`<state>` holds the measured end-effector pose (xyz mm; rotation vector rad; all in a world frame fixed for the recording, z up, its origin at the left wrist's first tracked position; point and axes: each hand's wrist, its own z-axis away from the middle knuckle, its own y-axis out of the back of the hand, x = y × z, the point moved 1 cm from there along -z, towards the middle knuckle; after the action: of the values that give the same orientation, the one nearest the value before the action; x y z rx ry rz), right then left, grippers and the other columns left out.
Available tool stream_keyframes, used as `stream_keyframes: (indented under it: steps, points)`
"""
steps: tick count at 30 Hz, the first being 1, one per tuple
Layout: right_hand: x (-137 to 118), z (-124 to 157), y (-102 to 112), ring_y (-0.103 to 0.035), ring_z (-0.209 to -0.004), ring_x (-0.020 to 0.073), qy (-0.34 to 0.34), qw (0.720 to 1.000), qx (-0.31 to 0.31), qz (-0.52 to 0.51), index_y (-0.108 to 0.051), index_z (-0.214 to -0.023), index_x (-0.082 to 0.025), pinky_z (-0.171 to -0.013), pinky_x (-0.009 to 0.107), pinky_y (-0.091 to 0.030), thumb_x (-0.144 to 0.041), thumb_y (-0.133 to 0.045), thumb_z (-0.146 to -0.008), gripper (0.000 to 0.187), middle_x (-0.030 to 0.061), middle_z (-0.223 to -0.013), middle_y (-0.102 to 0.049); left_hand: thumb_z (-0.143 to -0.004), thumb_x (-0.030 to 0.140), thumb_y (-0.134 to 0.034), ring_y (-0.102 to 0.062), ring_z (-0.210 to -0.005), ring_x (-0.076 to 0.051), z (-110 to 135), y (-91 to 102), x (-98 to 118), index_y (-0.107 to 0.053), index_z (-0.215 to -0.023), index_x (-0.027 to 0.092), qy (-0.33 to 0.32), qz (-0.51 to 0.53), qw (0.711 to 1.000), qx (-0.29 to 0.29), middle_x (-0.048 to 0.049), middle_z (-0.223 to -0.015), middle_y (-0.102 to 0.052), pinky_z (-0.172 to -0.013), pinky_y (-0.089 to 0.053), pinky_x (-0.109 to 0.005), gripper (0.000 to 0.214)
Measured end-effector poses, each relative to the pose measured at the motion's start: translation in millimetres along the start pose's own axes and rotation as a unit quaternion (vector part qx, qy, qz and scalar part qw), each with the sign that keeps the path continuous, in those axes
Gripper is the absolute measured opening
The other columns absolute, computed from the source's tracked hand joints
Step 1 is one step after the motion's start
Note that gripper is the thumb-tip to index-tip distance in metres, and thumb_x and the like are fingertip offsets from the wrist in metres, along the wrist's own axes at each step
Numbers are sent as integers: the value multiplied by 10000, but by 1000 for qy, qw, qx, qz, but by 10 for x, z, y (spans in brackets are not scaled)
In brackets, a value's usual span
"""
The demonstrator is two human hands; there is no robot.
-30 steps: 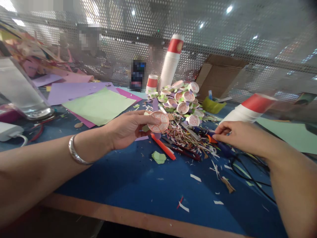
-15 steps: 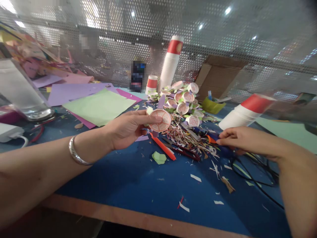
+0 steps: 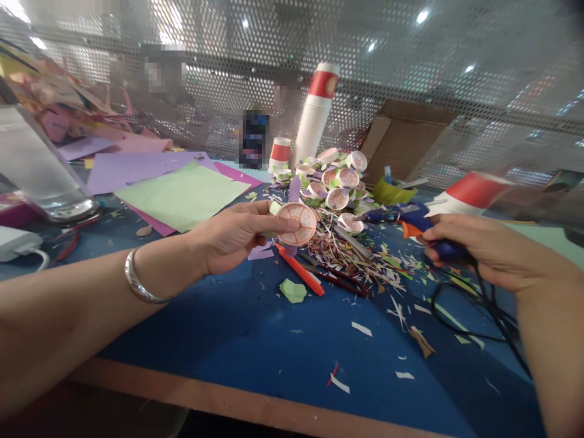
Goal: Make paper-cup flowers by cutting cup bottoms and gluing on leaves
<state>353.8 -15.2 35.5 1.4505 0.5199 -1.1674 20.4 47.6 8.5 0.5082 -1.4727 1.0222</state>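
Between thumb and fingers, my left hand (image 3: 237,234) pinches a small paper turtle (image 3: 305,225), a round disc with orange pattern lines and purple and pale green paper tabs. My right hand (image 3: 456,243) is wrapped round a blue glue gun (image 3: 404,213) with an orange trigger, its nozzle pointing left, above the table. Below the turtle lie an orange marker (image 3: 300,271) and dark-handled scissors (image 3: 337,281). A pale green paper cutout (image 3: 292,291) rests in front of them. Behind, a pile of similar paper pieces (image 3: 337,198) sits beside thin paper scraps (image 3: 333,248).
A tall stack of paper cups (image 3: 314,115) stands at the back, and more red-and-white cups (image 3: 474,191) lean at right. Coloured sheets (image 3: 187,194) and a glass of water (image 3: 50,176) are at left. The glue gun's black cord (image 3: 497,310) loops on the right.
My right hand has lifted the glue gun off the table, and its nozzle now points left toward the pile. My left hand still holds the turtle in nearly the same place.
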Motion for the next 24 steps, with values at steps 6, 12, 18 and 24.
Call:
stream_keyframes:
  steps: [6, 12, 18, 24]
  points:
    - [-67, 80, -15, -428, -547, 149, 23, 995, -40, -84, -565, -475, -211, -532, 354, -370, -238, -732, -784, 352, 37, -529, -490, -684, 256, -908, -583, -775, -139, -6, 18, -4, -744, -796, 149, 8, -36, 999, -2, -42, -834, -719, -675, -344, -281, 225]
    - [-140, 176, -121, -425, -595, 140, 50, 978, -60, -194, -634, -615, -193, -549, 343, -343, -224, -777, -786, 225, 18, -614, -490, -669, 278, -914, -552, -745, -139, -15, 32, -11, -672, -696, 161, 0, -42, 999, -2, -23, -781, -672, -624, -299, -285, 270]
    - [-203, 217, -263, -355, -552, 101, 96, 958, -53, -263, -669, -754, -213, -504, 335, -264, -243, -805, -742, 139, -19, -707, -447, -712, 294, -892, -529, -744, -138, -6, 32, 6, -675, -731, 163, 4, -56, 997, -46, -20, -797, -667, -650, -297, -288, 254]
    - [-157, 245, -345, -377, -509, 125, 116, 966, -124, -194, -638, -707, -226, -513, 353, -281, -328, -748, -863, 217, -13, -571, -460, -740, 301, -878, -557, -771, -145, -10, 34, 26, -674, -700, 158, -4, -43, 995, -86, -22, -788, -665, -707, -347, -281, 252]
